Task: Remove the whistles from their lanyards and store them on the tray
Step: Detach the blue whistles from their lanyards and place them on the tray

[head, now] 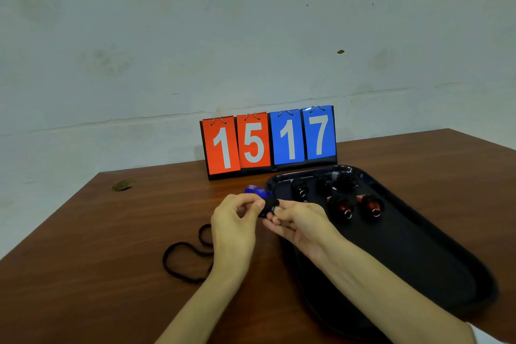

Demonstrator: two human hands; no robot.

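Between both hands, above the table beside the black tray, is a blue whistle with a black grip and a metal split ring. My left hand pinches the whistle's black part between thumb and fingers. My right hand holds the ring end with curled fingers. On the tray lie several whistles: two red ones in front and black ones behind. A black lanyard lies in loops on the table to the left, partly hidden by my left forearm.
A flip scoreboard reading 15 and 17 stands at the table's back edge, just behind the tray. A round cable hole is in the wooden tabletop at the back left. A pale wall rises behind the table.
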